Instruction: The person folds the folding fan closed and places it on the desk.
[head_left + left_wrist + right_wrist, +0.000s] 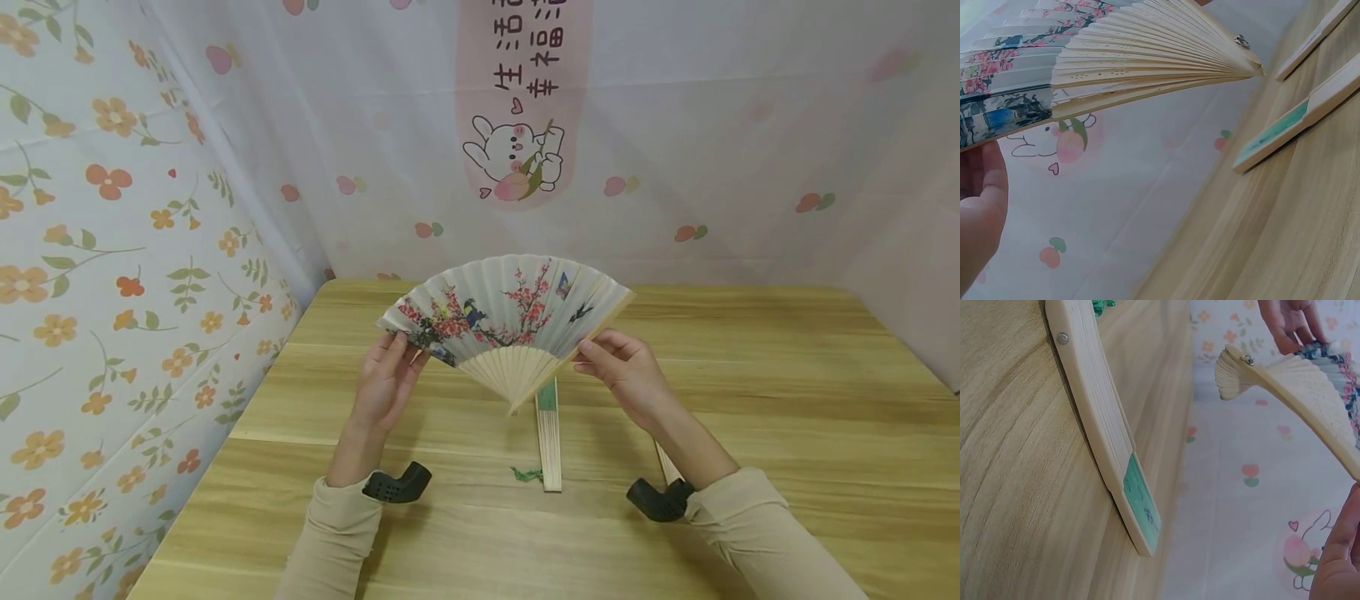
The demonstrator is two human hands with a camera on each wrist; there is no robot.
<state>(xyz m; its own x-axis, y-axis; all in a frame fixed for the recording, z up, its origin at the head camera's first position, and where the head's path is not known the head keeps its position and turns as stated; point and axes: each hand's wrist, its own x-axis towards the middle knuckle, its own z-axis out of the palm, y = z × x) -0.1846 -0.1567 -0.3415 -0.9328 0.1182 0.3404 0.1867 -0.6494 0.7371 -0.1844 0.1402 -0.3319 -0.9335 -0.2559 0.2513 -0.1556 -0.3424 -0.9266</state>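
An unfolded folding fan (487, 304), white with pink blossoms and birds above pale wooden ribs, is held spread above the table. My left hand (384, 385) pinches its left end, with the fingertips by the printed leaf. At the opposite end my right hand (628, 375) grips the outer guard rib between thumb and fingers. The fan's pivot end points down, and a metal rivet shows there in both wrist views. Beneath it on the table lies a folded fan (550, 442) with a green leaf and a green tassel (527, 474).
Another folded fan (1316, 40) lies on the wooden table (465, 533), partly hidden by my right forearm in the head view. A white printed curtain (675, 150) hangs behind the table, and a flowered cloth (135, 275) on the left. Black devices (397, 483) sit on both wrists.
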